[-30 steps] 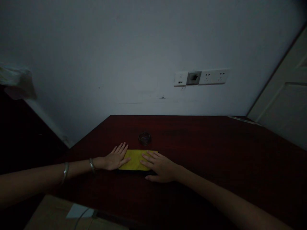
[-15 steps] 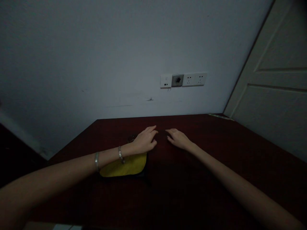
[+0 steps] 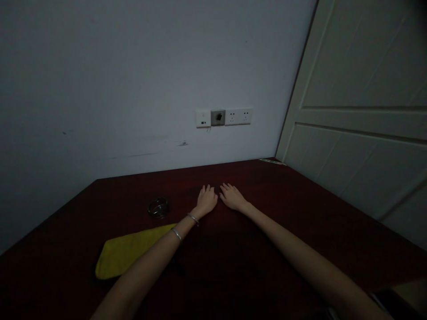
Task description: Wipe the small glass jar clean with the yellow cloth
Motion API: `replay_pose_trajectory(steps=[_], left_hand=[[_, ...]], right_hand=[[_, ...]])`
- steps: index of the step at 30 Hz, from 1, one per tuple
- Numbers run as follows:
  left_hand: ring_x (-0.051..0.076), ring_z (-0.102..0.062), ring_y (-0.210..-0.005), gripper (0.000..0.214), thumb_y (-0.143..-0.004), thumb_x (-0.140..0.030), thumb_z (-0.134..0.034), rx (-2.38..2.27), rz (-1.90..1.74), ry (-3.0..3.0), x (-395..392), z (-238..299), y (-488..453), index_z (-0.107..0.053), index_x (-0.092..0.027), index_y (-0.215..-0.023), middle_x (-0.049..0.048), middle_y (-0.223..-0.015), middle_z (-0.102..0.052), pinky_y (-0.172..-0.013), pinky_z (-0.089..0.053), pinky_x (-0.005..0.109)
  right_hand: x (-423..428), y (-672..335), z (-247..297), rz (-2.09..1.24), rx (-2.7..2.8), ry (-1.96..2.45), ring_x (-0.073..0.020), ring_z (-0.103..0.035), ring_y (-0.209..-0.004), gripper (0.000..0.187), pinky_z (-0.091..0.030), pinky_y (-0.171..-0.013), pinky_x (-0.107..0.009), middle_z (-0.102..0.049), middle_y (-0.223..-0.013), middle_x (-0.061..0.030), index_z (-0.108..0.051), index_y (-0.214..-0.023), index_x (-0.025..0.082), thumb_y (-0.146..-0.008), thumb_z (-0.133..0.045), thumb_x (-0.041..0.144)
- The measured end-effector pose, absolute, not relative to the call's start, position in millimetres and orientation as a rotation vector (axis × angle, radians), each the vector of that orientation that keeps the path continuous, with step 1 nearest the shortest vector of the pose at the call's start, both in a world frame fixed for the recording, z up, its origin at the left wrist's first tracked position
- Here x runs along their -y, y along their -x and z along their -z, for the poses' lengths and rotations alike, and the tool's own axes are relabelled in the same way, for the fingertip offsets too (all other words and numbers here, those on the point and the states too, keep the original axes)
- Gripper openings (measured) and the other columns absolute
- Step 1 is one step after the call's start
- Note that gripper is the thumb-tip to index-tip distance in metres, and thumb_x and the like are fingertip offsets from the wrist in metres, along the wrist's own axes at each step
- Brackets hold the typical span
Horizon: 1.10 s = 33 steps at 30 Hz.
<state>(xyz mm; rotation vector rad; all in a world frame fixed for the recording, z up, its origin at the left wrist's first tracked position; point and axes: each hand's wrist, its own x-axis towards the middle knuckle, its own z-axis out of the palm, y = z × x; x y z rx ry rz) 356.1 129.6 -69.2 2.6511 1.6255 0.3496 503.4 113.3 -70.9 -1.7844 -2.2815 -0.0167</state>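
Observation:
My left hand (image 3: 207, 200) lies palm down on the dark red tabletop (image 3: 267, 186), fingers slightly spread and pointing at the wall. Close beside it, a small gap apart, my right hand (image 3: 231, 197) rests in the same way with its fingers loosely apart. Neither holds anything. Two silvery bangles circle my left wrist and forearm. Under and beside that forearm is a flat yellow pouch-like thing (image 3: 130, 250) with a dark edge, partly hidden. Left of my left hand sits a small round dark, shiny object (image 3: 158, 207), too dim to name.
A pale wall (image 3: 133, 89) rises behind the table, bearing a row of sockets and switches (image 3: 224, 117). A white panelled door (image 3: 360, 146) stands along the right. At the table's far right corner there is a thin patterned strip (image 3: 272, 162).
My left hand has come down onto the tabletop and turned its fingers forward, and its forearm now partly uncovers the yellow thing and the round object. The view has swung to the right.

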Motion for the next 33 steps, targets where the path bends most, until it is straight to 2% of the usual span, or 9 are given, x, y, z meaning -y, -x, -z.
replay_pose_trajectory(steps=[14,33], left_hand=[[0.031,-0.028,-0.139,0.048,-0.092,-0.028,-0.032,-1.61,-0.366,-2.664,-132.8,76.6,-351.5,-0.041,-0.007,-0.134,0.0193,-0.145,-0.039,-0.112,-0.027,0.045],[0.032,-0.029,-0.138,0.049,-0.091,-0.028,-0.033,-1.594,-0.367,-2.661,-130.2,75.1,-349.1,-0.042,-0.007,-0.135,0.0191,-0.145,-0.038,-0.111,-0.028,0.047]], right_hand=[[-115.3,-506.4,74.0,-0.013,2.219,1.784,-0.0288,-0.033,-0.136,0.05,-0.026,-0.109,-0.044,-0.041,-0.145,-0.0145,-0.048,-0.136,0.012,-0.092,-0.035,0.034],[-114.5,-507.0,74.3,-0.037,2.218,1.77,-0.0292,-0.033,-0.136,0.05,-0.025,-0.11,-0.044,-0.04,-0.146,-0.0152,-0.047,-0.136,0.01,-0.093,-0.036,0.032]])
